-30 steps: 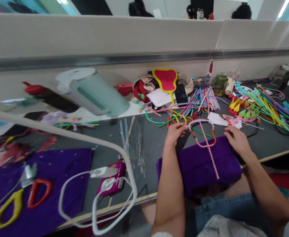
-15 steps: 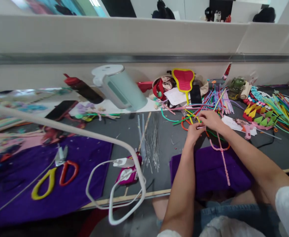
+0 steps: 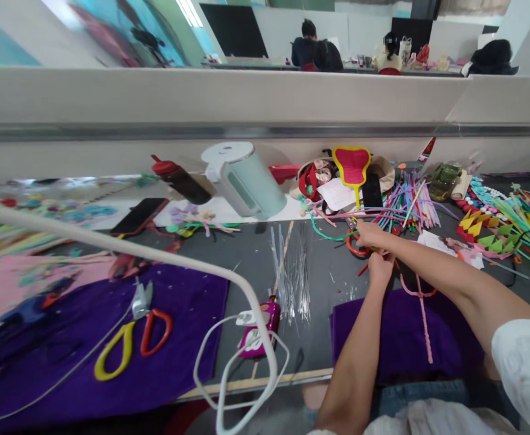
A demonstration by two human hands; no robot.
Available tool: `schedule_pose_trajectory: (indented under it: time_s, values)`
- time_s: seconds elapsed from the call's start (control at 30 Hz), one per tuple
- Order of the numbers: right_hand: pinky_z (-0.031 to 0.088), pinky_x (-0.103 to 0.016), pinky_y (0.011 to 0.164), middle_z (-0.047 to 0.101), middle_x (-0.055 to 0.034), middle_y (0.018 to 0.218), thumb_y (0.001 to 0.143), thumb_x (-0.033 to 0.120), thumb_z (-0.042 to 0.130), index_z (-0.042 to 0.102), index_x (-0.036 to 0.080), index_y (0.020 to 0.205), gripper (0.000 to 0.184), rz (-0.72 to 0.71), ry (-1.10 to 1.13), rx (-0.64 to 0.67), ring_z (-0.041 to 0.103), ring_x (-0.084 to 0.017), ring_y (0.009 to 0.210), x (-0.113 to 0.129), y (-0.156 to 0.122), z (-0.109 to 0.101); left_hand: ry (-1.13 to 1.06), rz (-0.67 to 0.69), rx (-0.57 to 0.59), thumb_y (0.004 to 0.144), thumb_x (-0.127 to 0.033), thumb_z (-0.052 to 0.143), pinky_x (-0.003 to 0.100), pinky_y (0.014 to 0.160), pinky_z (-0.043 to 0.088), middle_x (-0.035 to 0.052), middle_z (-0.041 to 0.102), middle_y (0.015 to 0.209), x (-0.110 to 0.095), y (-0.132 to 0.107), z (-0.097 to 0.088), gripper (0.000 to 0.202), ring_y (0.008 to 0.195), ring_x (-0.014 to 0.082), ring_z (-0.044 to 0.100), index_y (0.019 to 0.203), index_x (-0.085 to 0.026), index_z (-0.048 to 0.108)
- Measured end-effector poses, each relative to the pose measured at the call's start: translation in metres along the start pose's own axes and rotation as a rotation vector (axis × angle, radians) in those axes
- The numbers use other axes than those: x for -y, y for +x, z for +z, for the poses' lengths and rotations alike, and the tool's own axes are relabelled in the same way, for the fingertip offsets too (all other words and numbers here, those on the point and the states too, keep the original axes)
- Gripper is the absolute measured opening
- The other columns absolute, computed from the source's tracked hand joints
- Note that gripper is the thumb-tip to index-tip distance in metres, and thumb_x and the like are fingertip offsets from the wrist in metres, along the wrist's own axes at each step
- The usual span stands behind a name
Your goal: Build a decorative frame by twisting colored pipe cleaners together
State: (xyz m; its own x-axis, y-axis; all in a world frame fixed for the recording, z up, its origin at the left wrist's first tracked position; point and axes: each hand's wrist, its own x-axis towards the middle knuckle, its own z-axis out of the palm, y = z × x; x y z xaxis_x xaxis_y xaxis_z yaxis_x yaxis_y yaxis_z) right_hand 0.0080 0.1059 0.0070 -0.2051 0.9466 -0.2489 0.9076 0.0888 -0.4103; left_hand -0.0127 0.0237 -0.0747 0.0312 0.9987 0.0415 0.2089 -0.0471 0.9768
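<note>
Your left hand [image 3: 379,266]: fingers clenched, just beside pink pipe-cleaner frame [image 3: 424,314] on purple cloth [image 3: 401,338]. Your right hand [image 3: 370,234] at pipe-cleaner pile [image 3: 405,202] on desk [image 3: 319,284]; its fingers' grip: cannot tell.

Worktable [image 3: 323,284] layout
Scissors [image 3: 137,320] on the left cloth [image 3: 192,314]; kettle [image 3: 247,181] behind the wires [image 3: 292,278]; left hand [image 3: 379,267] and right hand [image 3: 370,234] meet behind the right cloth [image 3: 383,338].
</note>
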Motion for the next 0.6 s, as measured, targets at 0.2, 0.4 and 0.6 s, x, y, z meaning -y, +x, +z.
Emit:
schedule_pose_trajectory:
  time_s: [0.2,0.4,0.6]
  values:
    - [0.052,-0.025,0.057,0.062,-0.0036,0.063,0.078,0.022,0.06,0.056,0.013,0.081,0.01,-0.056,0.331,0.23,0.063,-0.015,0.061,-0.007,-0.004,-0.044,0.007,0.109,-0.029,0.081,-0.02,0.055,0.031,0.082,0.048,0.0079,0.07,0.095,0.001,-0.01,0.009,0.019,0.087,0.0187,0.065,0.095,-0.017,0.068]
    - [0.04,-0.016,0.043,0.051,0.0046,0.06,0.07,0.031,0.072,0.055,0.016,0.092,0.031,-0.101,1.243,0.487,0.047,-0.005,0.048,-0.038,-0.075,-0.07,0.027,-0.009,-0.078,0.081,-0.026,0.056,0.032,0.076,0.048,0.0075,0.07,0.081,0.012,-0.009,0.006,0.016,0.077,0.0194,0.064,0.089,-0.017,0.068]
    - [0.038,-0.017,0.039,0.052,0.0042,0.062,0.07,0.02,0.067,0.055,0.017,0.103,0.035,-0.172,1.475,0.307,0.045,-0.006,0.044,-0.071,-0.181,-0.05,-0.265,-0.062,-0.069,0.078,-0.031,0.059,0.029,0.067,0.05,0.0056,0.07,0.078,0.011,-0.006,0.003,0.019,0.07,0.0171,0.062,0.082,-0.016,0.071]
